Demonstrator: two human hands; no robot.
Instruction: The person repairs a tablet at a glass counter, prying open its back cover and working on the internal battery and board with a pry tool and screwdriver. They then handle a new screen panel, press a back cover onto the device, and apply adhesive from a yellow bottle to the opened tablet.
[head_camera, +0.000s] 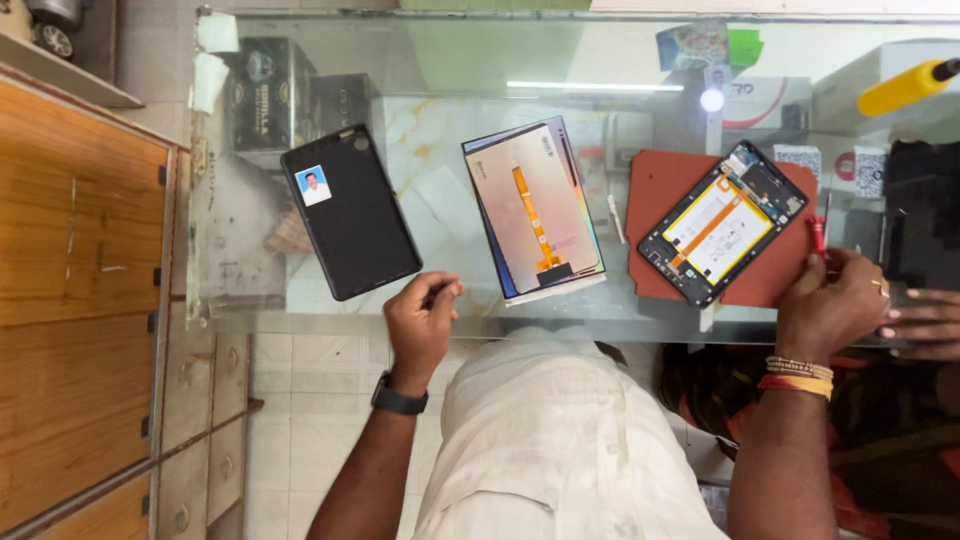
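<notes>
Hands rest at the glass worktop's (240, 250) near edge: left hand (420, 322) curled empty, right hand (830, 300) pinching a red screwdriver (817, 236). Opened tablet (722, 222) lies at ten o'clock of the right hand, long axis running seven-to-one o'clock.

The tablet back cover (350, 212) is black, with a small photo card on a light blue ground stuck near one corner. The detached display panel (535, 208) shines pinkish silver, crossed by an orange flex cable. The opened tablet (722, 222) has a black frame and a white battery striped with orange and yellow, lying on a rust-red mat (662, 195). The screwdriver (818, 236) is red; the bottle (905, 88), yellow.
</notes>
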